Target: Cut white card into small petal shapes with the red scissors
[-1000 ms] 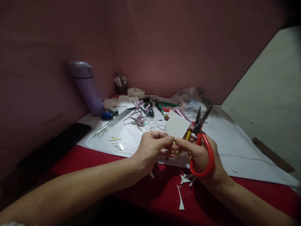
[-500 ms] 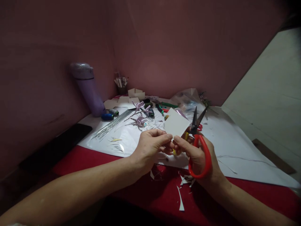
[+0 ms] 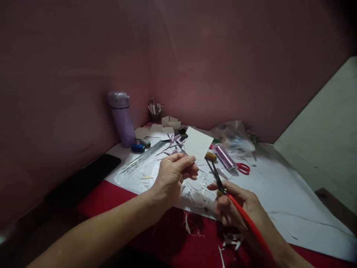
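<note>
Left hand (image 3: 176, 172) pinched white card (image 3: 198, 143) at near edge, card at hand's 1 o'clock. Right hand (image 3: 237, 206) gripped red-handled scissors (image 3: 219, 182), blades slightly parted, pointing 11 o'clock, tips near card; contact unclear. Purple spool (image 3: 224, 157) lay at card's 4 o'clock, wires (image 3: 145, 157) at left hand's 10.
</note>
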The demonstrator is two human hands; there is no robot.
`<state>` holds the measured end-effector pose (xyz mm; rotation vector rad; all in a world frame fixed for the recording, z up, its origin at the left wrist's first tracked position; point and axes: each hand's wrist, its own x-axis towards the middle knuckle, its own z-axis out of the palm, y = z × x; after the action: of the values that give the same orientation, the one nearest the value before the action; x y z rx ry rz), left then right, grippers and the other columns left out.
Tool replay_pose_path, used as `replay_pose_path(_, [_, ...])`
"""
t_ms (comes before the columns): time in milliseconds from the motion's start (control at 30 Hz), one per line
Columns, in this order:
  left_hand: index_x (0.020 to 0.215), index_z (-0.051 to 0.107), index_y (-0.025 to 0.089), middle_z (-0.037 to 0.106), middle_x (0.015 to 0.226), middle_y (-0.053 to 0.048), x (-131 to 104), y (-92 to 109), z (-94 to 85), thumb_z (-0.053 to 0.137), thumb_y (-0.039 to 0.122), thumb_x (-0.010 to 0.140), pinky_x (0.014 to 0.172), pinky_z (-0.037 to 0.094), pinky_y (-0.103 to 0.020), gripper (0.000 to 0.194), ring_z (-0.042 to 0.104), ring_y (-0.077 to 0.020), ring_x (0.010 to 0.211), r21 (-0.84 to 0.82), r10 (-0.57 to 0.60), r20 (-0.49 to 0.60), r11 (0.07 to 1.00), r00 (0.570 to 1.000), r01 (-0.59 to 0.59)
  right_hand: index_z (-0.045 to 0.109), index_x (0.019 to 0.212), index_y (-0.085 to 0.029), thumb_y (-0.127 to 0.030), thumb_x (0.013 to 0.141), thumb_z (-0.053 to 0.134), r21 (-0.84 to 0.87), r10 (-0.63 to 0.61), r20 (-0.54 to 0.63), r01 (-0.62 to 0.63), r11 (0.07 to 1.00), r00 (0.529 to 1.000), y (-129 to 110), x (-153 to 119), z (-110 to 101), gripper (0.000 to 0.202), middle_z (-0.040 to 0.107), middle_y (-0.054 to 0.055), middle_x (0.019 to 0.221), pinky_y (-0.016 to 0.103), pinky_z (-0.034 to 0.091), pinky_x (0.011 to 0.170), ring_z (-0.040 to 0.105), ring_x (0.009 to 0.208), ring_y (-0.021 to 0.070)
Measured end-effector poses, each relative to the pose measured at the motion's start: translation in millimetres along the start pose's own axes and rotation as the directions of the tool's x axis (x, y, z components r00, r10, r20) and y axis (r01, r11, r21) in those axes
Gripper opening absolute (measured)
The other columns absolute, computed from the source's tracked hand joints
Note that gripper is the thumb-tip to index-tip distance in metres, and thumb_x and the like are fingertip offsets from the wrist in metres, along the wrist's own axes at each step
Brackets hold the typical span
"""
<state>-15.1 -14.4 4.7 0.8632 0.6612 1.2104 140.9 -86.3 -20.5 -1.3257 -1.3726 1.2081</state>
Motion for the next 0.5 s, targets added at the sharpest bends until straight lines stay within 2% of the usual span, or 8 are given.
replay_pose_path(100, [0.063, 0.054, 0.013, 0.060, 0.055, -0.001, -2.1, -2.7, 1.1, 0.066, 0.021, 0.072, 0.050, 0.042, -0.021, 0.017, 0.053, -0.0082, 0.048, 0.006, -0.029, 0.051, 1.000, 0.998, 0.029, 0.055, 0.102, -0.018, -0.059, 0.073, 0.059, -0.021, 0.017, 0.068, -0.015, 1.000, 0.998, -1.5, -0.2, -0.7, 0.050, 0.047, -0.004, 0.055, 0.020, 0.030, 0.039, 0.037, 0.043, 0.0088])
replay_pose_path(200, [0.064, 0.055, 0.013, 0.061, 0.055, -0.001, -5.0, -6.6, 2.6, 0.067, 0.022, 0.071, 0.050, 0.042, -0.021, 0.017, 0.053, -0.0084, 0.048, 0.026, -0.059, 0.089, 0.998, 0.994, 0.057, 0.056, 0.102, -0.018, -0.060, 0.074, 0.058, -0.003, 0.004, 0.081, -0.004, 1.000, 0.997, -4.9, -0.6, -1.3, 0.051, 0.049, -0.003, 0.057, 0.020, 0.029, 0.040, 0.037, 0.042, 0.0082])
replay_pose_path(367, [0.060, 0.054, 0.014, 0.059, 0.052, -0.001, -6.0, -9.6, 3.9, 0.067, 0.020, 0.070, 0.048, 0.039, -0.021, 0.017, 0.052, -0.0079, 0.045, 0.066, -0.085, 0.081, 0.995, 0.993, 0.080, 0.059, 0.095, -0.016, -0.063, 0.072, 0.056, -0.018, 0.014, 0.070, -0.013, 1.000, 0.997, -8.8, -0.9, -1.9, 0.053, 0.050, -0.002, 0.054, 0.021, 0.026, 0.038, 0.035, 0.040, 0.0076])
replay_pose_path(500, [0.058, 0.052, 0.014, 0.058, 0.051, 0.000, -5.5, -8.1, 4.4, 0.066, 0.020, 0.069, 0.046, 0.037, -0.021, 0.019, 0.049, -0.0073, 0.043, 0.090, -0.097, 0.078, 0.992, 0.992, 0.090, 0.061, 0.097, -0.017, -0.062, 0.073, 0.057, 0.031, 0.034, 0.091, -0.037, 0.999, 0.995, -9.0, -0.7, -2.3, 0.052, 0.049, -0.003, 0.054, 0.020, 0.020, 0.037, 0.027, 0.039, 0.0057])
